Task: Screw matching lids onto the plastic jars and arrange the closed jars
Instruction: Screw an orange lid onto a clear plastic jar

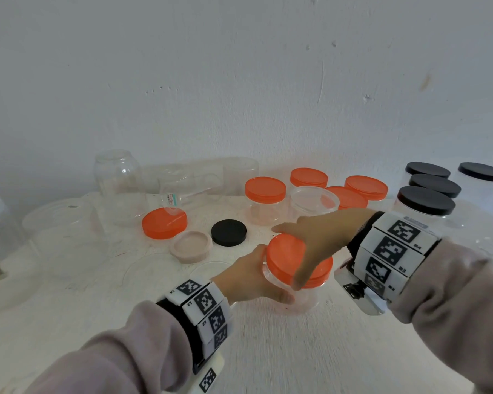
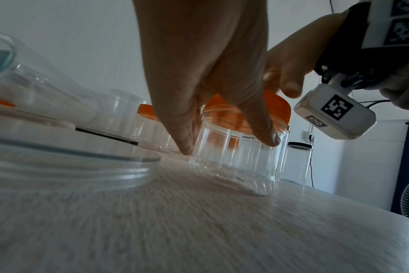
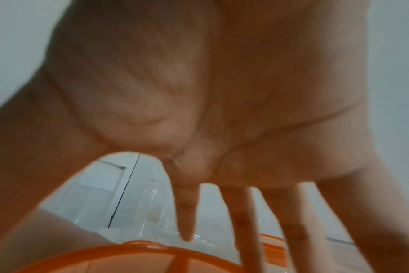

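A clear plastic jar [image 1: 305,298] stands on the white table near its middle, with an orange lid [image 1: 285,257] on its mouth. My left hand [image 1: 248,277] grips the jar's side from the left; in the left wrist view my left hand [image 2: 229,140] has thumb and fingers round the jar [image 2: 234,166] under the lid [image 2: 278,105]. My right hand [image 1: 310,240] lies spread over the lid, thumb down across the near rim. In the blurred right wrist view, the right hand [image 3: 199,110] shows straight, spread fingers above the lid [image 3: 128,258].
Loose lids lie to the left: orange [image 1: 164,223], beige [image 1: 191,245], black [image 1: 228,232]. An open jar [image 1: 313,203] stands among several orange-lidded jars [image 1: 265,191]. Black-lidded jars [image 1: 426,200] stand at back right, empty clear jars [image 1: 120,177] at back left.
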